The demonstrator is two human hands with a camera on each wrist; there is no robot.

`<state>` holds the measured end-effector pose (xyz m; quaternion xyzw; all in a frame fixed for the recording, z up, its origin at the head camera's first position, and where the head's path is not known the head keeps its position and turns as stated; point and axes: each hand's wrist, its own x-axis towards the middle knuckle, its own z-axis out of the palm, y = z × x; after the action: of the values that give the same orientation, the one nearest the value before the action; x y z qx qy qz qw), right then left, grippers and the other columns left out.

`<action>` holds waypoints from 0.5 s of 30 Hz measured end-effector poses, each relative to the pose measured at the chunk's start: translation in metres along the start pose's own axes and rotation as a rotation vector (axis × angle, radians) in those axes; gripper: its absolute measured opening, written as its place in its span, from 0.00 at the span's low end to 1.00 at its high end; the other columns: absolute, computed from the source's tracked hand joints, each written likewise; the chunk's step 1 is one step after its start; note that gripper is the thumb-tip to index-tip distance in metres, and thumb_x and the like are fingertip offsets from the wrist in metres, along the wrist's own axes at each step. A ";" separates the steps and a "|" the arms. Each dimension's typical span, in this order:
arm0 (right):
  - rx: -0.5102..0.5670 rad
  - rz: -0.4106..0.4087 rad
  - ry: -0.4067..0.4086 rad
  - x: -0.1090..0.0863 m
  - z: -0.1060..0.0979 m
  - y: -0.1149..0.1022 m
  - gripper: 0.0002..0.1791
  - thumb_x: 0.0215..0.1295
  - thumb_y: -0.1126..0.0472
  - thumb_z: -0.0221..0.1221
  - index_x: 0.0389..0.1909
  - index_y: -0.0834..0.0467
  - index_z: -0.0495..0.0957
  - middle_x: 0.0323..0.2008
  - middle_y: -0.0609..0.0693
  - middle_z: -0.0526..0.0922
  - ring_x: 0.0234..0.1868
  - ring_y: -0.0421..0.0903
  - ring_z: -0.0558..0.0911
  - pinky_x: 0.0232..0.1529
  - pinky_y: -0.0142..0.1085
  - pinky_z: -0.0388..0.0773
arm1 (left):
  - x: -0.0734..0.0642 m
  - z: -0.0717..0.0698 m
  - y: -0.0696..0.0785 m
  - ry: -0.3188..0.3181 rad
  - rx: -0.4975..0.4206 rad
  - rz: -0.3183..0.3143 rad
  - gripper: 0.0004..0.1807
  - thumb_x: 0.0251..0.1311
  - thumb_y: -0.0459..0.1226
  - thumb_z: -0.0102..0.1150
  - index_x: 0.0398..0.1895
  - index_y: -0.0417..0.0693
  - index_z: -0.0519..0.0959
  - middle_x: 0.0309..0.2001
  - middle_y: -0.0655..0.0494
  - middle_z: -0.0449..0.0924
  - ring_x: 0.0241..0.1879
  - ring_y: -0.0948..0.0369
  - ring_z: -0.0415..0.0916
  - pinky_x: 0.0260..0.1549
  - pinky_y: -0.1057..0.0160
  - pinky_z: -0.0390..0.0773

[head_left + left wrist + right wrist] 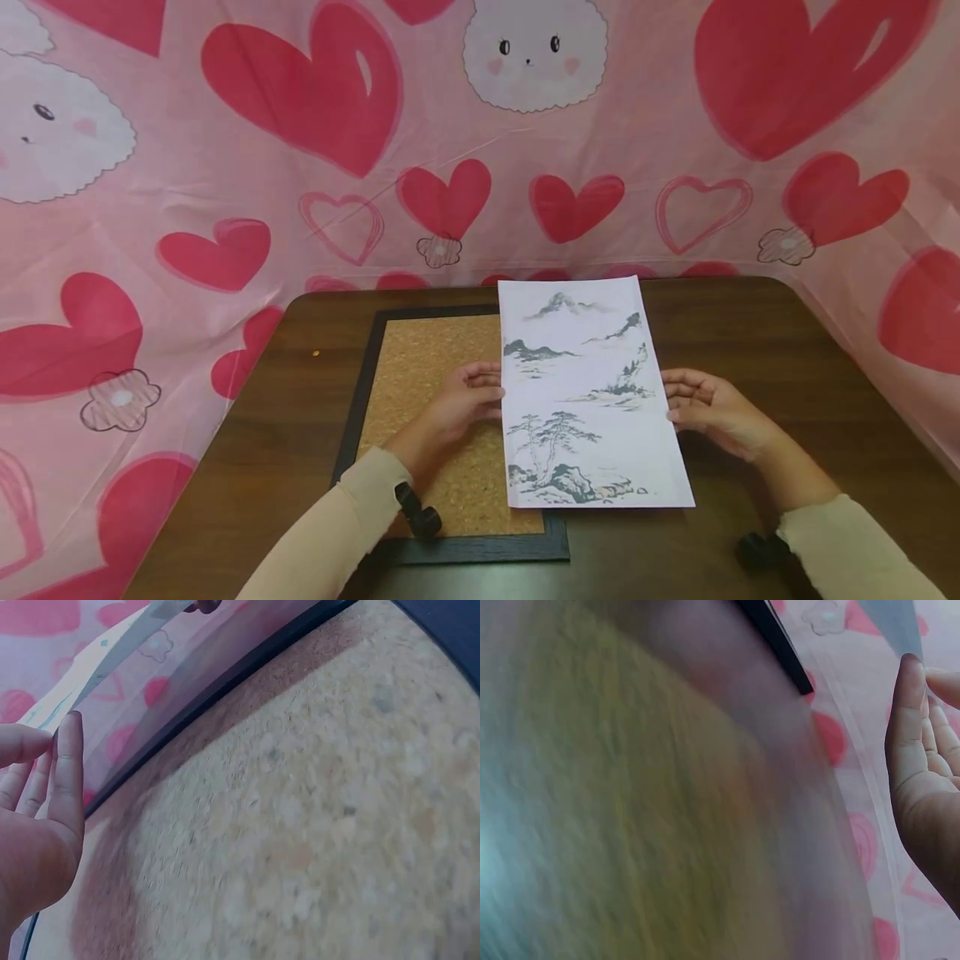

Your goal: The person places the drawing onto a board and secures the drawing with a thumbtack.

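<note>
A white sheet of paper (pixel 585 375) printed with grey ink-style mountains and pine trees is held up between both hands in the head view. My left hand (pixel 467 402) pinches its left edge between thumb and fingers. On the opposite edge, my right hand (pixel 716 412) pinches the paper the same way. Beneath the left hand lies a cork board (pixel 427 392) with a black frame (pixel 480 550); the paper overlaps its right part in this view. The left wrist view shows the thumb and fingertips (pixel 69 724) meeting at the paper's edge, above the cork.
The dark brown wooden table (pixel 247 450) carries the board. A tiny orange-brown object (pixel 316 353) lies left of the frame. Behind the table hangs a pink cloth (pixel 450 108) with red hearts. Black wrist devices (pixel 423 521) are worn at both sleeves.
</note>
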<state>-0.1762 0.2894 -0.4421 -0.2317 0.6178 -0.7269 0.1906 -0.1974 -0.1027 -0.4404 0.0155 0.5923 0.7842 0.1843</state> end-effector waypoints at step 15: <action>0.039 0.022 0.041 0.025 0.038 0.017 0.21 0.63 0.80 0.52 0.56 0.63 0.72 0.45 0.54 0.81 0.42 0.47 0.84 0.39 0.42 0.83 | -0.023 -0.034 0.014 0.068 0.017 -0.013 0.23 0.58 0.20 0.56 0.59 0.32 0.71 0.38 0.50 0.79 0.32 0.59 0.78 0.29 0.62 0.82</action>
<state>-0.1750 0.2423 -0.4514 -0.2060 0.6099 -0.7412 0.1903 -0.1885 -0.1445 -0.4327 -0.0133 0.6049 0.7780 0.1690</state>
